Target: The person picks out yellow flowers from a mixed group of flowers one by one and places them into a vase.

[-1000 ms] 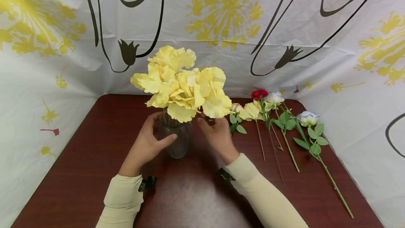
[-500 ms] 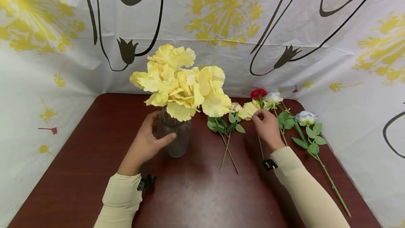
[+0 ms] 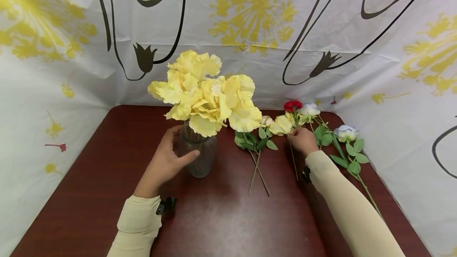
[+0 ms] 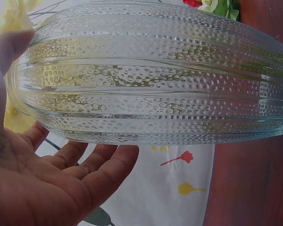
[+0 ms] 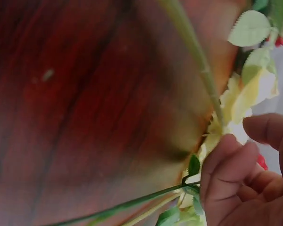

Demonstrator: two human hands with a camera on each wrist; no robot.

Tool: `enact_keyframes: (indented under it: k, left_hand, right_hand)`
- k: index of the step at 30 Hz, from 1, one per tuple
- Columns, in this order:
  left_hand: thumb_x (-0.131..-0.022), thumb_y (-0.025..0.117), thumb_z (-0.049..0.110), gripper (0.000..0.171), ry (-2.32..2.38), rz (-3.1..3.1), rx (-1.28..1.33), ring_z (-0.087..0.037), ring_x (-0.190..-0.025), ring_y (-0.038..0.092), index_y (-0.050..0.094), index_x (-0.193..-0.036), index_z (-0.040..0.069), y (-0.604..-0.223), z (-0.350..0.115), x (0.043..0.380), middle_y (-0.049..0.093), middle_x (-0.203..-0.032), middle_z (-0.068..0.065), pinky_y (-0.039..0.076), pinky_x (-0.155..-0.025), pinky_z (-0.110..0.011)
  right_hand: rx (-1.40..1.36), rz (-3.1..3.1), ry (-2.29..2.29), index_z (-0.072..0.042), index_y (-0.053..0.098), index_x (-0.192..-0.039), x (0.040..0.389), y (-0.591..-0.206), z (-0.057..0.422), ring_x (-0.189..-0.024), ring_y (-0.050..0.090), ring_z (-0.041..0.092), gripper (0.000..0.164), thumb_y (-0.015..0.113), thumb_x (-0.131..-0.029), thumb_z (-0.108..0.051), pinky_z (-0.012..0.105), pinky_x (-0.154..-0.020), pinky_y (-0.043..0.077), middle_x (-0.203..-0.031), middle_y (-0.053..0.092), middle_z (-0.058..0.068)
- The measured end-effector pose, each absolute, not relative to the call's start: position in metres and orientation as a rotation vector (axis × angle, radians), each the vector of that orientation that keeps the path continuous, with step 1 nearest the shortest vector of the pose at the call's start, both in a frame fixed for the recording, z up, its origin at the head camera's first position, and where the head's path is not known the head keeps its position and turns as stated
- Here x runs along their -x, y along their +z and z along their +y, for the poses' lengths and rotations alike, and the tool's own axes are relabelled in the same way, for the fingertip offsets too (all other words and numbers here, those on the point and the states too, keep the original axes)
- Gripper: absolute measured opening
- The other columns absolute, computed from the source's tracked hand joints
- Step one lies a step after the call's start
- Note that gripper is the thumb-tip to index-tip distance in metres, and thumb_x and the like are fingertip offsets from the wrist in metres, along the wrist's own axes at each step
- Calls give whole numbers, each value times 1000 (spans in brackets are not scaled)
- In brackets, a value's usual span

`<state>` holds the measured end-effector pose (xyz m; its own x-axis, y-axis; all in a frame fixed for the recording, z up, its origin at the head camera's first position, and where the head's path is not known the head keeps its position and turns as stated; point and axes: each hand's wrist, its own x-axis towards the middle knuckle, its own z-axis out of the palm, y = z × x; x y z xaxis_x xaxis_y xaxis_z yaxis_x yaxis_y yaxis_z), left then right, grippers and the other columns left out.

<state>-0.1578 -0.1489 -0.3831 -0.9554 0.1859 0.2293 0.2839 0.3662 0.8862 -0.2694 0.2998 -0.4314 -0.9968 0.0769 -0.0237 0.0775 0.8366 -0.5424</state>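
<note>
On the left, the glass vase (image 3: 204, 158) is being cupped by the left hand (image 3: 166, 165), thumb laid across the near side, fingers set along the other, the grip spread to the width of the glass. High up near the neck that hold is taken, likely so that a top-heavy load can be steadied. Within the hand's curve the vase is stood upright on the table (image 3: 228, 221), and above the hand the big yellow blooms (image 3: 200, 94) are propped by the neck, splayed rightward.

To the right of the left hand, two leafy stems (image 3: 256, 163) are laid crossed, a pink bud (image 3: 266, 121) near their top; stem ends are pointed toward the person, presumably for easy lifting.

On to the right hand (image 3: 303, 140): its fingers are curled in at the loose yellow flower (image 3: 281, 125), just below the petals, a spot chosen, it seems, to control the head. Whether the stem is actually pinched cannot be told from the dim, blurred right wrist view.

Beyond that hand's knuckles, the red flower (image 3: 293, 105) and the white rose (image 3: 309, 110) are bunched; farther right of it the pale blue rose (image 3: 347, 133) is laid, its stem partly covered by the sleeve (image 3: 346, 197).
</note>
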Motion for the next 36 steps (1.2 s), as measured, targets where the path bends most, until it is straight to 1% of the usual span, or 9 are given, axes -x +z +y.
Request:
enact_keyframes:
  k: [4,9,13,16,20,22,25,31,36]
  left_hand:
    - [-86,79,29,81,-1676,-2513,436,-28,-123,46,31,-149,11,-383,-149,157,43,-139,-11,41,-99,-49]
    - [-86,79,28,80,-1682,-2500,445,-28,-123,47,32,-148,11,-383,-148,157,43,-139,-10,41,-98,-49]
    - [-86,80,28,80,-1679,-2501,440,-28,-123,47,33,-148,10,-383,-148,158,44,-138,-10,41,-99,-49]
    - [-86,80,28,80,-1676,-2505,436,-28,-123,47,33,-148,10,-383,-148,158,44,-138,-11,41,-99,-49]
    - [-86,79,28,79,-1673,-2503,433,-29,-122,48,33,-147,9,-384,-148,158,44,-138,-11,41,-98,-49]
    - [-86,80,28,79,-1674,-2500,431,-29,-122,48,34,-147,9,-384,-148,158,44,-138,-11,42,-98,-49]
    - [-85,80,27,79,-1675,-2496,427,-29,-122,48,34,-147,10,-383,-149,158,44,-137,-11,42,-97,-49]
    - [-86,79,29,80,-1660,-2518,415,-29,-124,46,33,-148,10,-383,-148,158,43,-139,-11,40,-100,-50]
    - [-86,80,29,79,-1670,-2510,420,-27,-125,46,34,-147,10,-382,-147,158,44,-138,-11,40,-101,-50]
  right_hand:
    - [-77,2988,-820,-14,44,-59,273,-438,298,-49,41,19,33,55,-90,-8,33,-49,35,-53,39,-1]
    - [-56,2965,-811,-15,41,-57,274,-441,299,-47,42,19,38,54,-92,-6,33,-49,36,-50,38,-1]
    - [-67,2897,-899,-15,43,-59,274,-440,302,-48,44,18,38,52,-94,-6,33,-49,38,-51,39,-2]
    - [-106,2837,-987,-10,49,-66,273,-438,304,-51,47,18,30,50,-96,-7,33,-51,42,-56,45,1]
    - [-143,2822,-1093,0,59,-88,270,-431,303,-60,56,19,17,48,-98,-8,33,-56,49,-76,58,10]
    - [-142,2830,-1142,4,61,-99,268,-426,301,-64,60,21,18,48,-99,-9,33,-58,51,-87,61,14]
    - [-123,2835,-1193,5,60,-109,264,-417,297,-67,61,22,21,49,-101,-11,34,-60,53,-95,60,19]
    - [-82,2807,-1259,5,55,-114,254,-398,289,-76,61,23,23,49,-103,-14,36,-66,55,-100,58,19]
    - [-56,2822,-1308,3,54,-113,247,-382,283,-73,63,22,21,49,-102,-15,42,-69,56,-98,59,20]
